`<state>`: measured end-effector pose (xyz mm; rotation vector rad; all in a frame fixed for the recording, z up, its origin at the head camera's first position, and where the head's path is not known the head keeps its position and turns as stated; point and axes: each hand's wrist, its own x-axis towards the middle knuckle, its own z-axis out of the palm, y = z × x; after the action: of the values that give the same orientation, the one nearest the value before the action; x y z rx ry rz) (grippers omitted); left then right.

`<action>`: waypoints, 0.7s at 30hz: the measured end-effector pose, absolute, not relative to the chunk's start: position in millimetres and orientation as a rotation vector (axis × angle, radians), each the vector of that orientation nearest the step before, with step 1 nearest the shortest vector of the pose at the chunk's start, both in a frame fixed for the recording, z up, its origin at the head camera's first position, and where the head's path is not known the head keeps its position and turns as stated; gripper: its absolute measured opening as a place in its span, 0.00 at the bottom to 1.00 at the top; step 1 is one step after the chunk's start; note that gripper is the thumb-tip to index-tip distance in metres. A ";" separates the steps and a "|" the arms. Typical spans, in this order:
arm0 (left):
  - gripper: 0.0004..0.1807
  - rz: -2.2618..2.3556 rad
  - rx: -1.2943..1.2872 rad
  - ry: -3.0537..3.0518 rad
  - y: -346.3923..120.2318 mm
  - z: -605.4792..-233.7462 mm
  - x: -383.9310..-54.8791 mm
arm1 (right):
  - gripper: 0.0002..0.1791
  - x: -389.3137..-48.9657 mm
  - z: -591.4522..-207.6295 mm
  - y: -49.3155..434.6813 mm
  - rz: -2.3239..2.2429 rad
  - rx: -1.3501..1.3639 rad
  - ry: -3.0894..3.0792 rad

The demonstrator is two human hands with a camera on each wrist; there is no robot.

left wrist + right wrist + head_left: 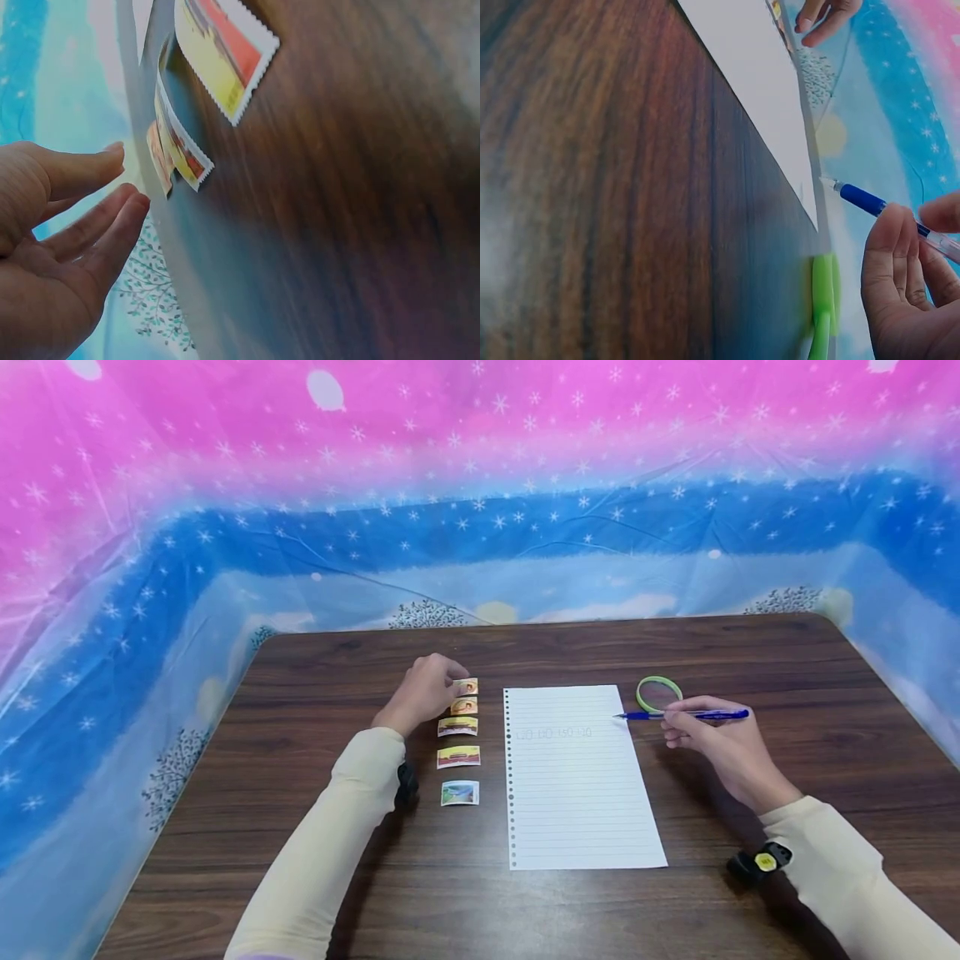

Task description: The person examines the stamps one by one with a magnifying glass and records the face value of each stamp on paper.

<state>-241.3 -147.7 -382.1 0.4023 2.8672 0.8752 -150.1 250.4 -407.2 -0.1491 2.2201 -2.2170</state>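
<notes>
Several postage stamps lie in a column left of the lined paper; the top stamp (468, 686) is orange and white, and the lowest stamp (460, 792) shows a blue-green landscape. My left hand (425, 692) is at the top stamp, partly covering its left edge. In the left wrist view, a gap shows between its thumb and fingers, with nothing visible between them. My right hand (716, 739) pinches a blue pen (720, 714) near its middle. The pen's tip points left, over the right edge of the lined paper (581, 810), which bears a row of faint handwritten numbers.
A green-rimmed round thing (639, 693) lies beyond my right hand; in the right wrist view its handle-like part (822, 337) shows. The dark wooden table (300, 668) ends at a patterned pink and blue cloth (525, 518).
</notes>
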 end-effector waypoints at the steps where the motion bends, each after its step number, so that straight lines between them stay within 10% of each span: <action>1: 0.14 0.878 0.395 2.866 -148.0 -382.4 -242.4 | 0.15 -149.3 -406.9 250.9 -2.226 -0.140 2.213; 21: 0.10 0.927 0.285 2.853 -156.6 -396.2 -257.3 | 0.16 -140.6 -403.8 261.8 -2.314 -0.060 2.157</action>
<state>-257.3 -156.6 -396.2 0.2847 2.8526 0.9273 -140.6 261.8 -403.8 -0.0600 2.1572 -2.3142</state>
